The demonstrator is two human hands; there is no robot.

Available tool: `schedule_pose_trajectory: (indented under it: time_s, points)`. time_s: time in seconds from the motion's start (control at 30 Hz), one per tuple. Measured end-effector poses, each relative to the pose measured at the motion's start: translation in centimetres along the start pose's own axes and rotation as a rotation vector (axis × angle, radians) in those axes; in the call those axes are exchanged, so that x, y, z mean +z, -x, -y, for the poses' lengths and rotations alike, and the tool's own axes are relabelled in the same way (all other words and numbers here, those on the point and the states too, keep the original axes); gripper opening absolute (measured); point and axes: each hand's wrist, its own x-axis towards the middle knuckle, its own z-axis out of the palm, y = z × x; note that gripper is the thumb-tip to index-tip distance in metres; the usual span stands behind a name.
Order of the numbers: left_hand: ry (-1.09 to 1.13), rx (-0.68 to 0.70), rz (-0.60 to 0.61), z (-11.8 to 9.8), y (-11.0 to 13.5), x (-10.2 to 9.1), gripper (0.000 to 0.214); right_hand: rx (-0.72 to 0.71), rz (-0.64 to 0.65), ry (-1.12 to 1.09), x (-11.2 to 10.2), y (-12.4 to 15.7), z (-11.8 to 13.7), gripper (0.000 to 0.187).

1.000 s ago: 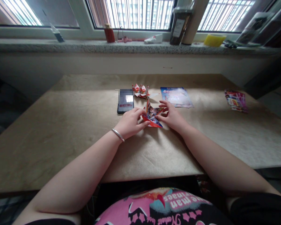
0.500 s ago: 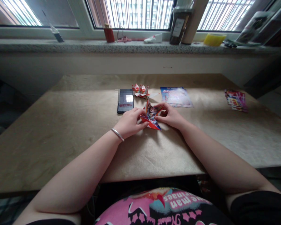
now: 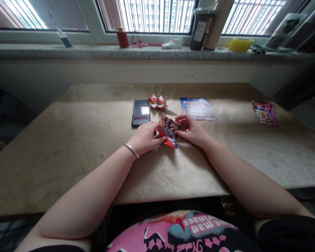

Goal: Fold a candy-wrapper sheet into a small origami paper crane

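Since a moment ago the folded origami paper (image 3: 169, 130) tilts more upright, pinched between left hand (image 3: 146, 137) and right hand (image 3: 193, 130), its tip on the surface (image 3: 68, 147); uneven pulling could tear a crease.

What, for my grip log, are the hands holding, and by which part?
Both hold the red-and-blue printed folded paper: left hand pinches its left edge, right hand its right edge.
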Motion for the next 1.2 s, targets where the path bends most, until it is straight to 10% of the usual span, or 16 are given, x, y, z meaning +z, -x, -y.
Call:
schedule_pose_trajectory:
  time_s: [0.77,1.2]
  points:
    - [0.048,-0.013,0.002,-0.1,0.1,0.1,0.026,-0.051,0.199,0.438,-2.3,0.0,0.8,0.026]
    - [0.096,-0.016,0.008,-0.1,0.1,0.2,0.026,0.13,0.227,0.063,-1.5,0.4,1.3,0.025]
